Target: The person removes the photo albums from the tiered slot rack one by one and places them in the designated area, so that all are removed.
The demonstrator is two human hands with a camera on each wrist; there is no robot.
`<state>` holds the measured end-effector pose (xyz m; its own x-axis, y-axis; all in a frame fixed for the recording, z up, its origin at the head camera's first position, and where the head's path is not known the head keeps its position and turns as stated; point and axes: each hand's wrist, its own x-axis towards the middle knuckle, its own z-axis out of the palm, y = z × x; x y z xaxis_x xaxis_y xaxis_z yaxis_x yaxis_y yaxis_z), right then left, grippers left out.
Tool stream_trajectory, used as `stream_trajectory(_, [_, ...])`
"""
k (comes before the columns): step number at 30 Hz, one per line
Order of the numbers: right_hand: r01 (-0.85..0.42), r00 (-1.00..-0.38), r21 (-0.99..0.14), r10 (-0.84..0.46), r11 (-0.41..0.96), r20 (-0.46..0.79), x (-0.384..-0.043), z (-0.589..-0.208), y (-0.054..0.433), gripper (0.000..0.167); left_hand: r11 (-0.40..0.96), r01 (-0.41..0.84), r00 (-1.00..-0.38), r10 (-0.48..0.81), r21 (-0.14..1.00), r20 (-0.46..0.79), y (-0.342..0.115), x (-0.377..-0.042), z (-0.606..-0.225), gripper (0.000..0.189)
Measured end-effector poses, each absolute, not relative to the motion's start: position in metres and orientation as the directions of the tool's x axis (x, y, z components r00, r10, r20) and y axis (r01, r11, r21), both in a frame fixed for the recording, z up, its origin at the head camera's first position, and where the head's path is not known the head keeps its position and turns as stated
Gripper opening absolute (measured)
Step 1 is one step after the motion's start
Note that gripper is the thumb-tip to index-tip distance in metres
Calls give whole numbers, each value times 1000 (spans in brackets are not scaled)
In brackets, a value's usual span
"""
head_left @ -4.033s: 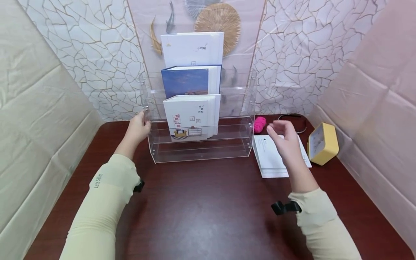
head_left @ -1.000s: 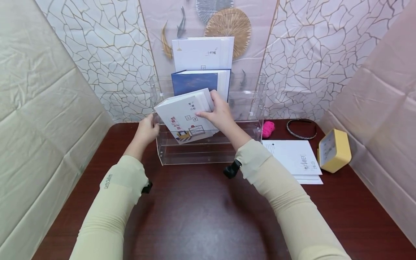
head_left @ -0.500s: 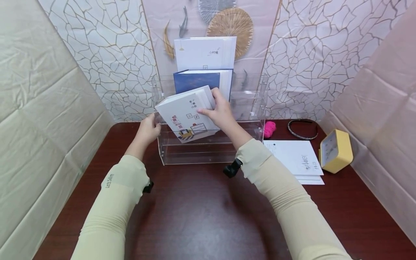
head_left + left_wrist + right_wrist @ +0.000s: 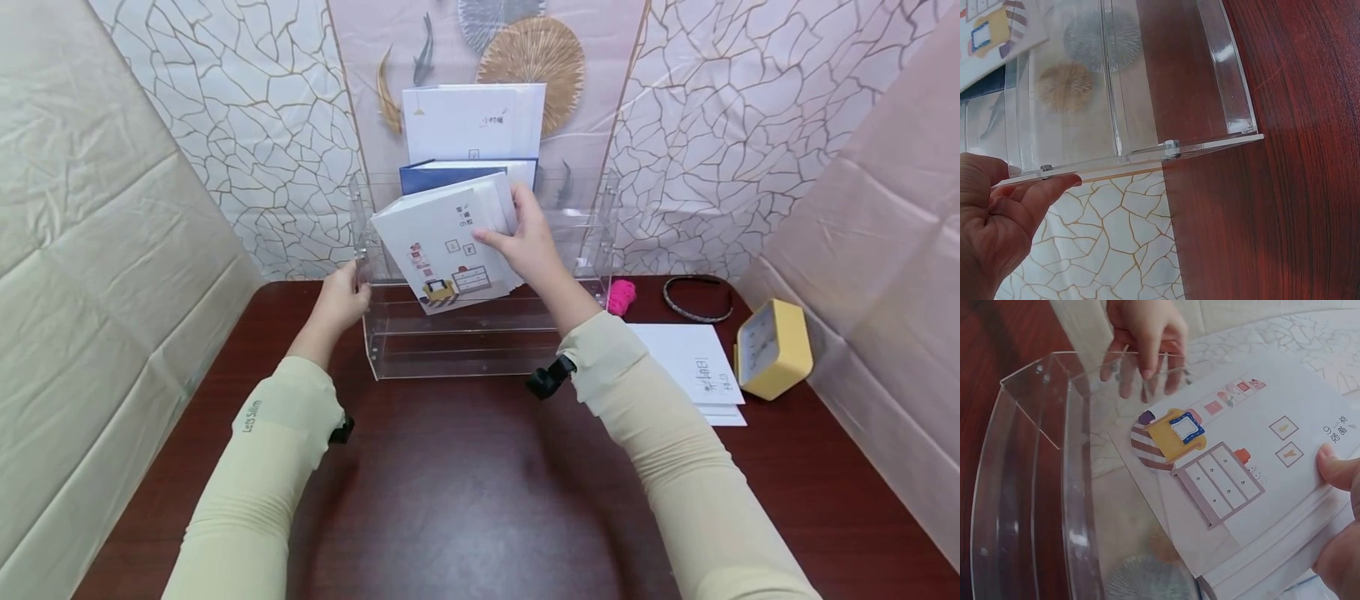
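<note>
My right hand (image 4: 531,242) grips a thick white book (image 4: 442,242) by its upper right edge, thumb across the cover. The cover carries a drawn yellow armchair and a chest of drawers. In the head view the book leans left, its lower edge overlapping the front tier of a clear acrylic rack (image 4: 465,367). My left hand (image 4: 341,298) pinches the rack's left side panel, thumb inside and fingers outside, as the left wrist view shows. Behind, a blue book (image 4: 435,177) and a taller white book (image 4: 457,121) stand in the rear tiers.
To the rack's right lie a pink yarn bundle (image 4: 621,297), a headband (image 4: 697,312) and white books or booklets (image 4: 690,358). A yellow clock (image 4: 780,350) stands at the right by the cloth wall. The dark red table (image 4: 465,483) extends in front.
My right hand came from above the booklets to the front white book, tilted it, and has raised it up and slightly right. My left hand keeps its grip on the rack.
</note>
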<state>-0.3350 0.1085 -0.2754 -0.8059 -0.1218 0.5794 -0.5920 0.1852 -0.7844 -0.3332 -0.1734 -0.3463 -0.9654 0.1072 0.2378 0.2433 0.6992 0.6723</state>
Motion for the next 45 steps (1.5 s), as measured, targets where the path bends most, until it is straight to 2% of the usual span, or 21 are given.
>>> stream_trajectory(8, [-542,-840,-832,-69,114,538,-323,-262,123,45,686,229,-971,114,691,209,-172,-334,-349,41])
stream_trajectory(12, [-515,-857,-856,-18,41,514,-332,-267,132,43,684,231,-971,119,692,207,-172,-332,-348,41])
stream_trajectory(22, [-484,-874,-868,116,-112,473,-321,-264,152,42,681,229,-972,118,696,205,-173,-332,-349,40])
stream_trajectory(37, [-500,-861,-743,344,-445,374,-287,-257,191,41,700,236,-970,134,674,201,-174,-334,-343,39])
stream_trajectory(45, [-502,-857,-675,417,-540,303,-260,-252,212,44,667,264,-963,139,697,232,-175,-331,-341,37])
